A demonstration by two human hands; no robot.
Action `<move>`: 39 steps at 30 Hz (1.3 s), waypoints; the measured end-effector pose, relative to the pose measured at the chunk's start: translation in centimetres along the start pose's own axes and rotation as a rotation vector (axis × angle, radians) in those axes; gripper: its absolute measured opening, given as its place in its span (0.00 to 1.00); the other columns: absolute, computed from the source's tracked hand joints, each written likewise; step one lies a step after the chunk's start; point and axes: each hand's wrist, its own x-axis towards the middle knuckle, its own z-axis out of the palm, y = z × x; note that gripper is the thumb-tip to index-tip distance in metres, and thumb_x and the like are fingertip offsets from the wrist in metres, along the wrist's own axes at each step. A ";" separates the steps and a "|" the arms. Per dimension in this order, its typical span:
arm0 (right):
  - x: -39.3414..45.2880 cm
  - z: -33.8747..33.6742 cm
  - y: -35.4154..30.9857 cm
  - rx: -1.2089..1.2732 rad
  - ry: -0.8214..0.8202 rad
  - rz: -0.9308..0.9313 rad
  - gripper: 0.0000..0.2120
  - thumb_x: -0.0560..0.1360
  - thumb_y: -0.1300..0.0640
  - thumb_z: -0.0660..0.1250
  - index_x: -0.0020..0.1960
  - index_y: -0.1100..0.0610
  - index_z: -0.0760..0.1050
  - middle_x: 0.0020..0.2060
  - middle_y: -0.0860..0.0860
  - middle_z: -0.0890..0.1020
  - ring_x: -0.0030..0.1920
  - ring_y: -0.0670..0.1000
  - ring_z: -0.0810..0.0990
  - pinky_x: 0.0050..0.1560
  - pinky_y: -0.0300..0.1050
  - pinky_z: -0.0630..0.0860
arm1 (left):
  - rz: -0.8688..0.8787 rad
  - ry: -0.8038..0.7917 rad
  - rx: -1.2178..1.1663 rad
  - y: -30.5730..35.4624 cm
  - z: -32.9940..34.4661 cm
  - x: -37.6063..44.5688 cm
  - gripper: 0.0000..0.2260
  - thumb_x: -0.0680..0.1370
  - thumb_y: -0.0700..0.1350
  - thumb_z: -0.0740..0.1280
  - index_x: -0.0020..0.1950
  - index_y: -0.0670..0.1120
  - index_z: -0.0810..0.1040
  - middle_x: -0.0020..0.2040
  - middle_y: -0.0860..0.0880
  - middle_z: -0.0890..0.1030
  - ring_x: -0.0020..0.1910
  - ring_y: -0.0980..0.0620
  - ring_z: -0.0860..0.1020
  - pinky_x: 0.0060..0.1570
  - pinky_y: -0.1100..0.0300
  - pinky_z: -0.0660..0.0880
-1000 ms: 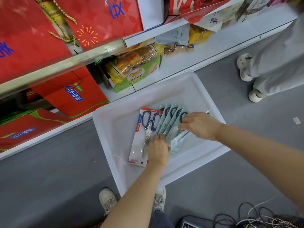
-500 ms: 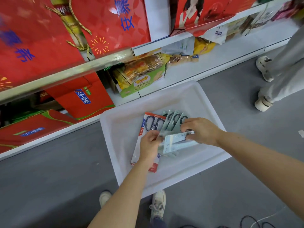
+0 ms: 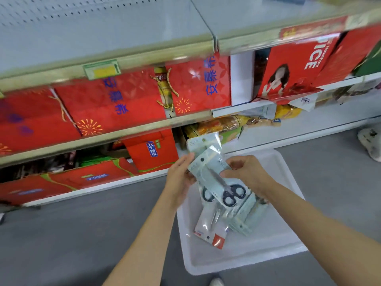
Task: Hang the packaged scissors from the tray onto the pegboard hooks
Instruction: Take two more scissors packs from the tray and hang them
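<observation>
Both hands are up above the white tray point(image 3: 243, 259), holding a bunch of packaged scissors point(image 3: 214, 174) between them. Left hand point(image 3: 180, 178) has its grip clamped on the left edge of the packs, thumb on top near the hang hole, fingers hidden behind. Right hand point(image 3: 246, 172) has its grip clamped on the right side, fingers curled over the front of the top pack. Top pack is pale green-grey with black handles point(image 3: 233, 195) pointing down toward the tray, blades up toward the hands. At least one more pack sticks out behind it at the top point(image 3: 203, 143), clear plastic with a hang tab; exact count of held packs unclear, some blur.

More packs lie in the tray: a red and white pack point(image 3: 210, 230) flat near the middle, and a pale green stack point(image 3: 245, 217) just beside it to the right, partly under the held bunch.

Tray sits on the grey floor point(image 3: 82, 234) beside the low shelf point(image 3: 309, 118). Shelves hold red gift boxes point(image 3: 115, 102) and snack bags point(image 3: 228, 122). Pegboard point(image 3: 86, 19) is at the top left, well apart from the hands. A shoe toe point(image 3: 216, 282) shows at the bottom edge.
</observation>
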 end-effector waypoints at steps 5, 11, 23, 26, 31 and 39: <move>0.2 1.7 -6.6 0.183 0.019 -0.094 0.09 0.65 0.72 0.75 0.44 0.63 0.83 0.38 0.53 0.86 0.38 0.49 0.82 0.46 0.42 0.80 | 0.231 0.022 0.141 5.1 0.1 -3.4 0.10 0.79 0.41 0.66 0.59 0.42 0.81 0.53 0.41 0.84 0.47 0.46 0.83 0.44 0.55 0.80; -1.1 5.6 -13.9 0.200 -0.012 -0.216 0.09 0.66 0.70 0.75 0.44 0.62 0.83 0.42 0.56 0.87 0.41 0.51 0.84 0.48 0.48 0.81 | 0.516 0.247 0.270 12.1 0.9 -6.6 0.08 0.80 0.40 0.66 0.56 0.46 0.82 0.51 0.49 0.86 0.53 0.49 0.83 0.53 0.53 0.78; -2.1 14.1 -29.2 0.396 0.009 -0.444 0.11 0.67 0.66 0.76 0.49 0.59 0.83 0.43 0.57 0.86 0.43 0.56 0.84 0.43 0.49 0.80 | 0.881 0.400 0.114 27.6 -2.0 -11.8 0.13 0.79 0.38 0.67 0.61 0.51 0.79 0.46 0.45 0.85 0.47 0.51 0.83 0.46 0.60 0.79; -1.5 16.2 -32.6 0.401 0.056 -0.533 0.23 0.68 0.67 0.75 0.61 0.52 0.79 0.41 0.59 0.84 0.42 0.57 0.82 0.50 0.50 0.80 | 0.952 0.413 0.153 31.7 -3.6 -11.5 0.18 0.79 0.41 0.67 0.65 0.61 0.76 0.39 0.41 0.73 0.40 0.47 0.72 0.47 0.56 0.73; -0.1 19.8 -38.6 0.415 0.175 -0.690 0.28 0.69 0.66 0.74 0.65 0.49 0.77 0.37 0.56 0.80 0.38 0.49 0.75 0.47 0.46 0.77 | 1.057 0.407 0.113 38.5 -5.6 -11.3 0.20 0.80 0.39 0.66 0.68 0.58 0.75 0.35 0.41 0.56 0.35 0.51 0.59 0.43 0.64 0.65; 2.0 24.0 -44.9 0.489 0.358 -0.798 0.25 0.70 0.67 0.74 0.62 0.47 0.79 0.38 0.54 0.78 0.34 0.44 0.74 0.37 0.33 0.76 | 1.132 0.351 0.104 48.6 -7.6 -8.6 0.20 0.79 0.39 0.67 0.68 0.57 0.75 0.32 0.52 0.59 0.35 0.52 0.60 0.43 0.69 0.68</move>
